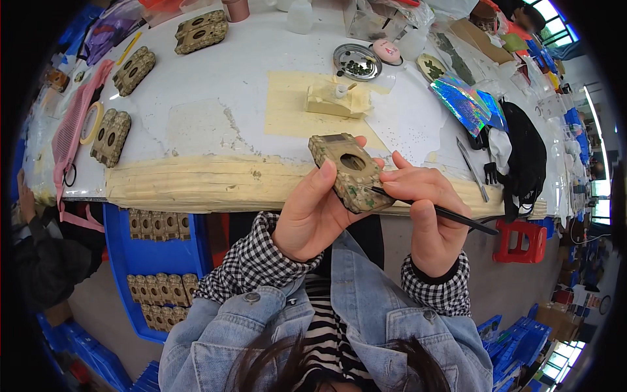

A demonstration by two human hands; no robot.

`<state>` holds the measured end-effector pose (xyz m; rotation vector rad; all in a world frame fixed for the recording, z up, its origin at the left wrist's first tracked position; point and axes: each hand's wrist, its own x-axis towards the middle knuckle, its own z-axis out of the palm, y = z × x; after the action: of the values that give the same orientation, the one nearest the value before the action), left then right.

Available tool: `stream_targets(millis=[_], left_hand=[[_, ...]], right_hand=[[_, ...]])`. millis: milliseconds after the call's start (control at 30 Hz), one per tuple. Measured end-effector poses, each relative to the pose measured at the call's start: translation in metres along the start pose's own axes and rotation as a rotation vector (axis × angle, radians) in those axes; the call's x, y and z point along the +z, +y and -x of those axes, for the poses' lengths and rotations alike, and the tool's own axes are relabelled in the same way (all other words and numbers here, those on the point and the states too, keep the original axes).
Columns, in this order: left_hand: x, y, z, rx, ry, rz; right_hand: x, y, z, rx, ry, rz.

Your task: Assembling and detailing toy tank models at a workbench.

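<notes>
"Two hands are busy; what do we have in our left hand [305, 217]?"

"We're gripping a camouflage casing [373, 174] with it, thumb over one long edge and the other fingers behind and underneath. The casing is tilted, held up over the near edge of the white table [196, 88], where pale tape [196, 184] covers the rim. Its round opening faces up toward us."

"And our right hand [436, 202]?"

"We're pinching a slim black tool [460, 219] between thumb and fingers; it looks like tweezers. Its tip reaches the lower half of the casing, near a small green patch [353, 194]. Whether it touches the surface or sits just above it, we can't tell."

"What do we see beyond our hands?"

"Just past the casing stands a cream block [336, 104]. Behind that is a round metal tray [344, 53] with dark green bits in it, and to its right a smaller yellowish dish [426, 64]. Iridescent foil [457, 101] lies at our right, with a slender metal tool [471, 168] nearer us."

"Any more casings?"

"Yes, we count three similar casings [134, 70] spread over the left part of the table. Lower down, beside our left sleeve [245, 258], a blue tray [119, 268] holds rows more."
</notes>
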<state>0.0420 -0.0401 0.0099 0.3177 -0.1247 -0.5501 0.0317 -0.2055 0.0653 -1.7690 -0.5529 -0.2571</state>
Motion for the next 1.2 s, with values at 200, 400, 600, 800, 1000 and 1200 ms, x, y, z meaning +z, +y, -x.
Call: stream_targets(millis=[200,400,600,800,1000,1200], left_hand=[[-0.0007,0.0007,0.0001,-0.003,0.001,0.006],[-0.0007,0.0006,0.0006,-0.006,0.014,0.006],[-0.0015,0.0003,0.0000,-0.005,0.001,0.012],[-0.0007,0.0003,0.0007,-0.003,0.003,0.012],[-0.0004,0.0000,0.0007,-0.001,-0.002,0.026],[-0.0012,-0.0012,0.0003,-0.003,0.005,0.022]], right_hand=[[0.0011,-0.0010,-0.0010,-0.003,-0.001,0.011],[0.0018,-0.0003,-0.0004,0.001,0.004,0.000],[0.0004,-0.0014,-0.0011,0.003,-0.014,0.004],[0.0002,-0.0014,-0.0009,-0.003,-0.021,-0.001],[-0.0002,-0.0013,-0.0010,0.005,-0.012,-0.020],[-0.0001,-0.0016,-0.0012,0.004,-0.009,-0.016]])
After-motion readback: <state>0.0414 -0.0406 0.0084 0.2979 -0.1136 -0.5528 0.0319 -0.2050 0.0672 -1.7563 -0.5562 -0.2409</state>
